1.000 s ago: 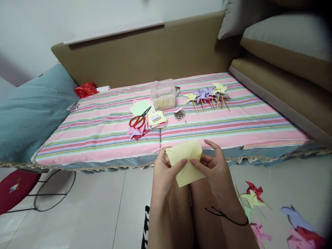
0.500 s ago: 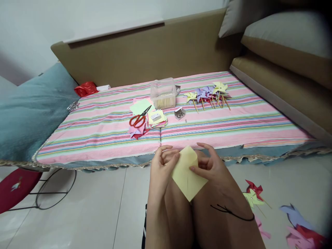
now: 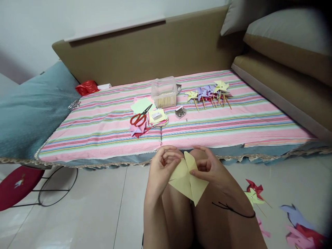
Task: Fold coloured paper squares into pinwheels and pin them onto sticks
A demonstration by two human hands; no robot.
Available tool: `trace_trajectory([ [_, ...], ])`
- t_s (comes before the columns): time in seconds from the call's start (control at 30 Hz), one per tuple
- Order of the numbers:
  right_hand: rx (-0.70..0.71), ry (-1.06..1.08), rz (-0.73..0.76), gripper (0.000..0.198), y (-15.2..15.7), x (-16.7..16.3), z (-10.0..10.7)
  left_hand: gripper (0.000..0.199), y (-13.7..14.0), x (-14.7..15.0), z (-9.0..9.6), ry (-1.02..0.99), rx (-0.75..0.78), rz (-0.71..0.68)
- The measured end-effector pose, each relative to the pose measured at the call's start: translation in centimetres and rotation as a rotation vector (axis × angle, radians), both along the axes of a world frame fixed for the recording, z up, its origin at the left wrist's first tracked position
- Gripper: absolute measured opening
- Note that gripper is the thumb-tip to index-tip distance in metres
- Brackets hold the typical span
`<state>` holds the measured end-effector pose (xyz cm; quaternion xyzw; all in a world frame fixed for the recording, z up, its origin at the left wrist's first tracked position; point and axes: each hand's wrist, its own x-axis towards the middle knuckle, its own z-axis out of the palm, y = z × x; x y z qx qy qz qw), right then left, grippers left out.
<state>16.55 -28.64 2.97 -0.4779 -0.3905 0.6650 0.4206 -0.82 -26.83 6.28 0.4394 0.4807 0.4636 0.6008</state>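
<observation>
Over my lap I hold a pale yellow paper square [image 3: 188,181] with slits running in from its corners. My left hand [image 3: 164,167] pinches its left side between thumb and curled fingers. At the right side, my right hand [image 3: 206,166] grips the paper with the thumb on top and the fingers behind. Small dark dots mark the paper's top tip. Beyond my hands, on the striped cover, orange-handled scissors [image 3: 140,117] rest on paper scraps beside a stack of coloured paper squares [image 3: 158,117]. A small open box of metal bits [image 3: 180,112] sits to their right.
A clear plastic box of sticks [image 3: 166,98] stands on the striped couch cover [image 3: 109,131]. Finished paper pinwheels [image 3: 207,93] lie at its right. More pinwheels [image 3: 255,193] are on the floor at right. A red stool [image 3: 20,186] is at left.
The yellow paper has been turned in my hands. Slits at its left, top and bottom now show, and its corners spread apart slightly. Both hands still grip it.
</observation>
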Motion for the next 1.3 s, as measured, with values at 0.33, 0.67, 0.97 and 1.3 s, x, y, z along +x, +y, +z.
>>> trace_trajectory([
  [0.33, 0.050, -0.023, -0.050, 0.080, -0.02, -0.16, 0.16, 0.028, -0.46, -0.10, 0.67, 0.120, 0.062, -0.143],
  [0.67, 0.020, 0.077, -0.055, 0.090, -0.14, -0.14, 0.79, 0.013, -0.52, -0.53, 0.60, 0.193, 0.171, -0.229],
  [0.97, 0.021, 0.066, -0.066, 0.089, -0.19, -0.13, 0.60, 0.020, -0.57, -0.51, 0.98, 0.159, 0.130, -0.263],
  [1.3, 0.007, 0.072, -0.055, 0.093, -0.47, -0.19, 0.97, 0.025, -0.91, -0.99, 0.85, 0.108, -0.032, -0.307],
])
